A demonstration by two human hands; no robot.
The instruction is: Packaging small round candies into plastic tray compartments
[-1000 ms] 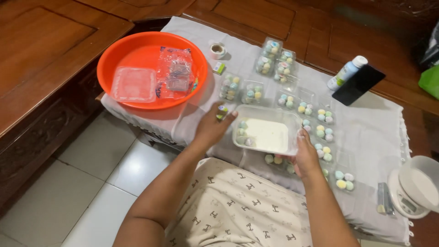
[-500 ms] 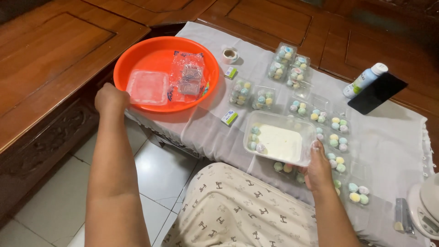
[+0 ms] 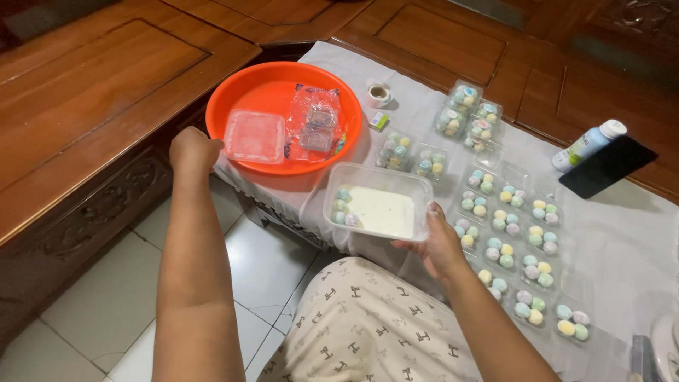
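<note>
My right hand (image 3: pixel 440 244) grips the near right corner of a clear plastic tub (image 3: pixel 377 203) holding white powder and a few pastel balls at its left end. The tub is lifted slightly over the table's front edge. My left hand (image 3: pixel 191 150) is closed at the near left rim of the round orange basin (image 3: pixel 244 81); whether it grips the rim or the cloth under it is hidden. Inside the basin lie a clear lidded box (image 3: pixel 254 136) and a plastic bag (image 3: pixel 315 129) of small clear packs.
Several small clear packs of pastel balls (image 3: pixel 506 237) cover the grey cloth (image 3: pixel 622 233) to the right. A tape roll (image 3: pixel 379 93), a white bottle (image 3: pixel 587 144) and a dark phone (image 3: pixel 606 166) lie farther back. Wooden furniture (image 3: pixel 92 106) stands left; tiled floor (image 3: pixel 113 297) below.
My left hand went from the tub to the orange basin's near rim. My right hand now holds the tub alone, shifted left and nearer the basin.
</note>
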